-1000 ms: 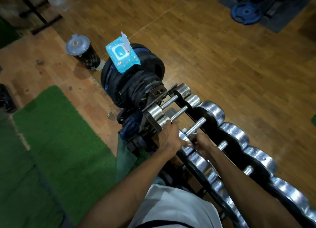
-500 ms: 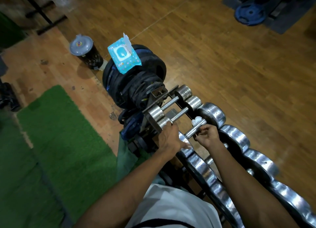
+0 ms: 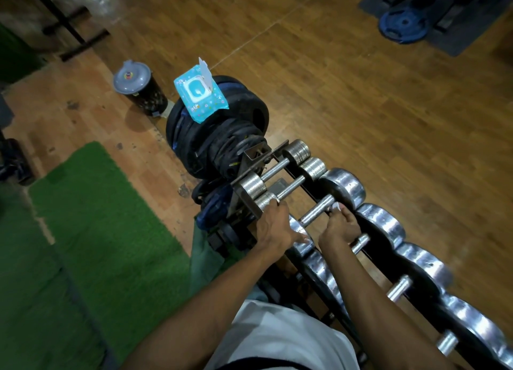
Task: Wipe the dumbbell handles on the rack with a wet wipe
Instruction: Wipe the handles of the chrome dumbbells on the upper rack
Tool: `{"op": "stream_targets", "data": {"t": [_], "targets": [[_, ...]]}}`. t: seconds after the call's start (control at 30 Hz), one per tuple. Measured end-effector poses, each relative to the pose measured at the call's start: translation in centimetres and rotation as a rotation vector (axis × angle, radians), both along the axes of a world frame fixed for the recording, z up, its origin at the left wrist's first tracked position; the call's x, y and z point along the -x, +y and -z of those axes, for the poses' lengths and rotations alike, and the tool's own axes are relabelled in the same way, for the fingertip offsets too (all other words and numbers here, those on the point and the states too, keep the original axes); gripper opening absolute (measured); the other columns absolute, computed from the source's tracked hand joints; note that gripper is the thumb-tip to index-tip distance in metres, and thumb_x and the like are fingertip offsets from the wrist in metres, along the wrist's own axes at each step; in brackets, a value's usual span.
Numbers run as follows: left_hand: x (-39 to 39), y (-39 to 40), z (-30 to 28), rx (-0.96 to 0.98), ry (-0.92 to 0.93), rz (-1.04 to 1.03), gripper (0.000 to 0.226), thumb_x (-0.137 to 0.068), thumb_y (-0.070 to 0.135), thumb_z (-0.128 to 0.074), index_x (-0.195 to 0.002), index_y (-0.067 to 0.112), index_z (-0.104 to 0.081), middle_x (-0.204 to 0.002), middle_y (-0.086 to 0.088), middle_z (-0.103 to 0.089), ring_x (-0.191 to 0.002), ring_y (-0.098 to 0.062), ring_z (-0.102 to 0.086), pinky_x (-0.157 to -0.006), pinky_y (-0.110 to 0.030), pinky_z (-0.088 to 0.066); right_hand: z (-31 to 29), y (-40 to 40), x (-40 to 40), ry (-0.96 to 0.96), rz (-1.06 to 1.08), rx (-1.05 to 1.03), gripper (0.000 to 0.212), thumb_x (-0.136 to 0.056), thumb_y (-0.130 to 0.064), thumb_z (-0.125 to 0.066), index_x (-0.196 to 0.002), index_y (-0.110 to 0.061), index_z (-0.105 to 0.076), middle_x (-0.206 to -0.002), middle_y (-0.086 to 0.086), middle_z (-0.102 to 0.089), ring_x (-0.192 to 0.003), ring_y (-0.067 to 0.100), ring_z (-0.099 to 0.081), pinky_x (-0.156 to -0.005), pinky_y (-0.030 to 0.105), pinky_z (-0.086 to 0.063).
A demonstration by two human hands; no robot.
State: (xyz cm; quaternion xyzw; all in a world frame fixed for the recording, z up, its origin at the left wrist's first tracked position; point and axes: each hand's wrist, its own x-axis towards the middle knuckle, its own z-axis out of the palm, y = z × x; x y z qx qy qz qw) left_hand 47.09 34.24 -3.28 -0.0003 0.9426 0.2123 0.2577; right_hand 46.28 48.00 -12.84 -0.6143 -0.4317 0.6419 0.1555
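Observation:
A row of chrome dumbbells lies on a black rack [image 3: 298, 178] that runs from the centre to the lower right. My right hand [image 3: 340, 228] holds a white wet wipe [image 3: 335, 207] against the far end of the third dumbbell's handle [image 3: 316, 210]. My left hand [image 3: 273, 225] rests on the near chrome heads of the dumbbells, its fingers curved over the third dumbbell's head [image 3: 298, 228]. Most of the wipe is hidden under my fingers.
An open blue wet-wipe pack [image 3: 200, 93] sits on a stack of black weight plates [image 3: 219, 131] at the rack's far end. A lidded bin [image 3: 138, 88] stands on the wooden floor behind. A green mat [image 3: 91, 222] lies left; a blue plate [image 3: 404, 25] lies far right.
My right hand has slid the wipe along the third dumbbell's handle from the near end towards the far head. My left hand has stayed on the near heads.

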Motion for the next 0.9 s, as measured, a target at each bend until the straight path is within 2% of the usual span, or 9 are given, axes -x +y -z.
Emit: {"op": "stream_targets", "data": {"t": [0.1, 0.2, 0.27, 0.33, 0.4, 0.53, 0.67, 0.77, 0.9], "targets": [[-0.1, 0.0, 0.0, -0.003, -0.001, -0.001, 0.08, -0.058, 0.057, -0.095, -0.111, 0.015, -0.053, -0.121, -0.004, -0.048, -0.111, -0.025, -0.052, -0.083, -0.039, -0.052, -0.8, 0.1, -0.5, 0.035, -0.165, -0.319, 0.011, -0.093, -0.006, -0.07, -0.097, -0.011, -0.079, -0.093, 0.007, -0.077, -0.088, 0.018, -0.074, -0.079, 0.02, -0.059], [0.0, 0.0, 0.1, -0.009, 0.003, -0.008, 0.082, -0.058, 0.056, -0.095, -0.113, 0.013, -0.054, -0.122, -0.005, -0.049, -0.111, -0.026, -0.052, -0.083, -0.039, -0.052, -1.9, 0.3, -1.0, 0.074, -0.434, -0.556, 0.017, -0.096, -0.008, -0.065, -0.101, -0.015, -0.079, -0.084, -0.004, -0.074, -0.075, 0.0, -0.065, -0.068, 0.001, -0.045], [-0.1, 0.0, 0.0, -0.01, 0.004, -0.007, 0.081, -0.059, 0.055, -0.095, -0.114, 0.013, -0.054, -0.12, -0.004, -0.048, -0.109, -0.025, -0.052, -0.079, -0.037, -0.049, -1.8, 0.6, -1.5, 0.094, -0.604, -0.681, 0.022, -0.097, -0.009, -0.061, -0.102, -0.021, -0.079, -0.079, -0.006, -0.069, -0.069, -0.001, -0.059, -0.068, 0.01, -0.047], [-0.1, 0.0, 0.1, -0.01, 0.006, -0.008, 0.081, -0.059, 0.056, -0.095, -0.114, 0.013, -0.054, -0.118, -0.004, -0.048, -0.108, -0.024, -0.052, -0.077, -0.036, -0.048, -1.3, 1.1, -1.7, 0.113, -0.79, -0.798, 0.025, -0.097, -0.008, -0.059, -0.107, -0.02, -0.078, -0.095, 0.002, -0.073, -0.086, 0.011, -0.065, -0.079, 0.026, -0.052], [-0.1, 0.1, 0.1, -0.011, 0.007, -0.009, 0.082, -0.059, 0.056, -0.095, -0.115, 0.012, -0.054, -0.12, -0.004, -0.048, -0.109, -0.025, -0.052, -0.079, -0.037, -0.049, -0.9, 1.8, -1.1, 0.095, -1.026, -0.906, 0.028, -0.096, -0.003, -0.057, -0.113, -0.015, -0.076, -0.104, 0.005, -0.072, -0.096, 0.019, -0.065, -0.082, 0.031, -0.051], [-0.2, 0.0, 0.1, -0.026, 0.003, -0.008, 0.083, -0.06, 0.056, -0.095, -0.119, 0.013, -0.054, -0.119, -0.004, -0.048, -0.109, -0.024, -0.051, -0.078, -0.036, -0.047, -1.3, 2.4, 2.1, -0.169, -1.424, -1.217, 0.035, -0.084, 0.007, -0.056, -0.107, -0.012, -0.075, -0.093, 0.016, -0.072, -0.088, 0.034, -0.068, -0.069, 0.039, -0.054], [-0.2, -0.1, 0.2, -0.032, 0.008, -0.01, 0.083, -0.059, 0.053, -0.096, -0.119, 0.013, -0.055, -0.117, -0.003, -0.047, -0.108, -0.024, -0.052, -0.076, -0.035, -0.047, -2.1, 1.3, 3.1, -0.46, -1.691, -1.439, 0.014, -0.093, -0.014, -0.056, -0.105, -0.013, -0.064, -0.104, 0.011, -0.065, -0.101, 0.03, -0.059, -0.084, 0.041, -0.044], [-0.2, -0.1, 0.1, -0.042, 0.014, -0.02, 0.087, -0.059, 0.054, -0.095, -0.122, 0.011, -0.055, -0.12, -0.004, -0.048, -0.111, -0.025, -0.052, -0.082, -0.037, -0.048, -2.0, 1.7, 2.4, -0.602, -1.746, -1.511, 0.008, -0.091, -0.017, -0.058, -0.094, -0.015, -0.065, -0.102, 0.012, -0.059, -0.097, 0.031, -0.054, -0.082, 0.041, -0.043], [-0.2, 0.0, -0.1, -0.028, 0.013, -0.02, 0.085, -0.058, 0.056, -0.095, -0.119, 0.012, -0.054, -0.122, -0.004, -0.049, -0.112, -0.025, -0.052, -0.084, -0.039, -0.05, -2.1, 2.4, 1.9, -0.547, -1.766, -1.575, 0.014, -0.091, -0.024, -0.059, -0.085, -0.019, -0.07, -0.098, 0.007, -0.06, -0.097, 0.031, -0.05, -0.082, 0.044, -0.037]]}}
